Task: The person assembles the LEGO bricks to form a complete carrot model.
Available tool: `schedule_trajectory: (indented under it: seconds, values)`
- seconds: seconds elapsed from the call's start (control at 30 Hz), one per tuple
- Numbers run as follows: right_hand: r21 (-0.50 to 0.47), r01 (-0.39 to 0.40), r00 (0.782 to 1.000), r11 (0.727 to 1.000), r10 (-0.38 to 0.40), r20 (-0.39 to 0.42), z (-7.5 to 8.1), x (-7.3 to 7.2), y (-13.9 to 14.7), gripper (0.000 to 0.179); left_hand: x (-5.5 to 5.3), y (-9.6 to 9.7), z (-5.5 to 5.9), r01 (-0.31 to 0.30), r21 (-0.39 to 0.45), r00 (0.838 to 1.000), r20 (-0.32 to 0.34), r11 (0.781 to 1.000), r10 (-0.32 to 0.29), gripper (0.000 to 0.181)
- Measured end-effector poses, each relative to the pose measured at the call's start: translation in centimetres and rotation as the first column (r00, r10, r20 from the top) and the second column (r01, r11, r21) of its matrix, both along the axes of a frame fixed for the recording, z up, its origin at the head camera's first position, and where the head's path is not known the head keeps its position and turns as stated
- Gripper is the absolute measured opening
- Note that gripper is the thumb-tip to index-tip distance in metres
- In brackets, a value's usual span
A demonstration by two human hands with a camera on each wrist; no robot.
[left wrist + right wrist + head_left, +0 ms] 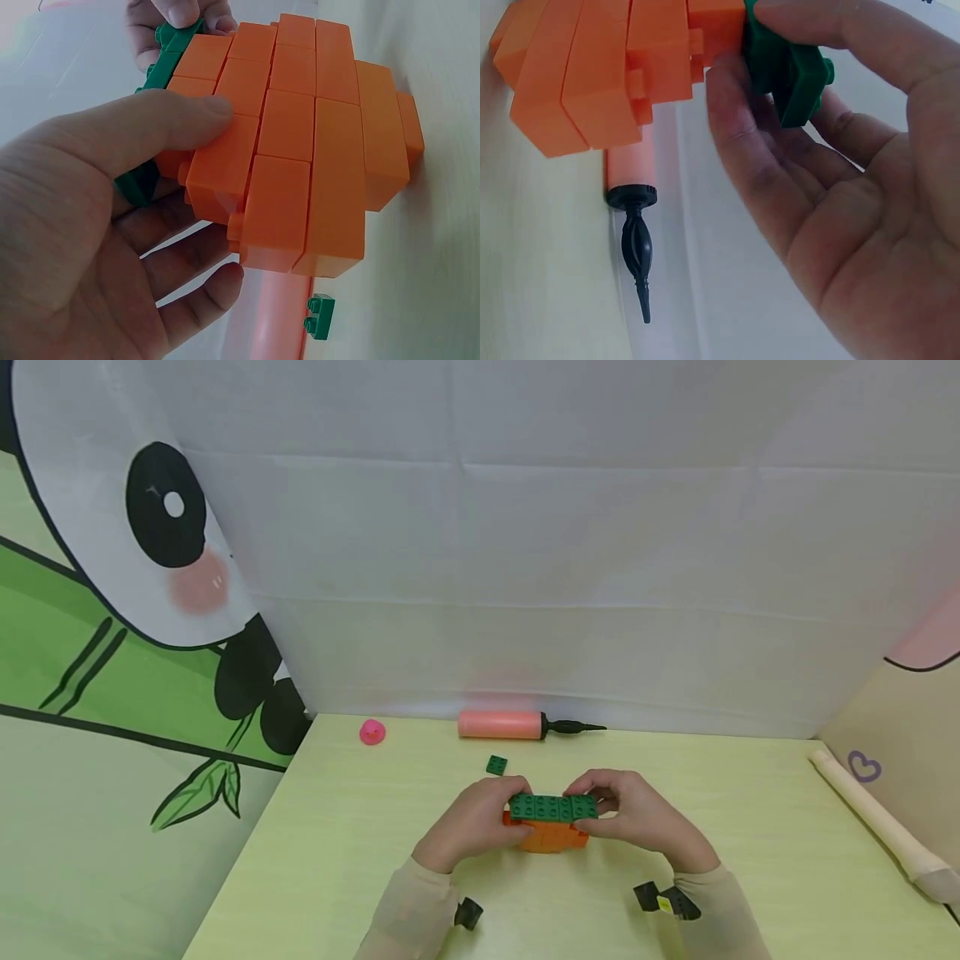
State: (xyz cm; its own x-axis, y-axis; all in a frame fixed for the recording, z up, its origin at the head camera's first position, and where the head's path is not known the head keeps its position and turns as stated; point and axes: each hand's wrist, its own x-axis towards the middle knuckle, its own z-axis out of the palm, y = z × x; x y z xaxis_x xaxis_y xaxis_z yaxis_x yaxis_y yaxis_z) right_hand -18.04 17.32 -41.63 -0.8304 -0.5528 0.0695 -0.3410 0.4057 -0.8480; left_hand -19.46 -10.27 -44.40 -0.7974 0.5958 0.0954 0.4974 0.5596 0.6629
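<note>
A build of orange toy bricks (551,838), stepped along its sides, carries a row of green studded bricks (542,808) on top. My left hand (483,820) grips it at the left end. In the left wrist view the thumb lies across the orange bricks (285,127), with the fingers behind. At the opposite end my right hand (637,810) pinches a green brick (799,82) between thumb and fingers. That brick juts past the orange part in the right wrist view. Just beyond the hands lies a small loose green brick (497,765).
A pink hand pump (501,724) with a black nozzle lies along the table's back edge. A round pink toy (372,732) sits at the back left. On the right edge rests a long cream roll (870,806). A white cloth (525,568) hangs behind the table.
</note>
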Motion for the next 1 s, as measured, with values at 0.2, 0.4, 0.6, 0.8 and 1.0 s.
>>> schedule_trajectory:
  seconds: [0.2, 0.4, 0.6, 0.8, 1.0]
  values:
    - [0.059, -0.011, 1.0, 0.998, 0.012, -0.021, -1.0, -0.5, 0.2, 0.041, 0.0, 0.0, 0.0, -0.004, -0.007, 1.0, 0.005, 1.0, 0.004, 0.024]
    - [0.05, -0.028, 0.997, 0.998, 0.024, 0.077, -3.4, -1.3, -0.3, 0.048, 0.0, 0.0, 0.1, -0.002, -0.012, 1.0, 0.001, 1.0, 0.002, 0.024]
    - [-0.014, -0.033, 0.994, 0.999, 0.035, 0.1, -4.4, -1.5, -0.7, 0.039, 0.0, 0.1, 0.0, -0.001, -0.009, 1.0, -0.002, 1.0, 0.001, 0.024]
    - [-0.038, -0.038, 0.996, 0.999, 0.041, 0.075, -4.8, -1.7, -0.7, 0.031, 0.0, 0.1, 0.0, -0.004, 0.004, 1.0, 0.011, 1.0, 0.004, 0.024]
    - [-0.044, -0.027, 0.998, 0.999, 0.029, 0.052, -4.8, -1.7, -1.0, 0.029, 0.0, 0.0, 0.0, -0.002, 0.025, 1.0, 0.03, 1.0, 0.001, 0.024]
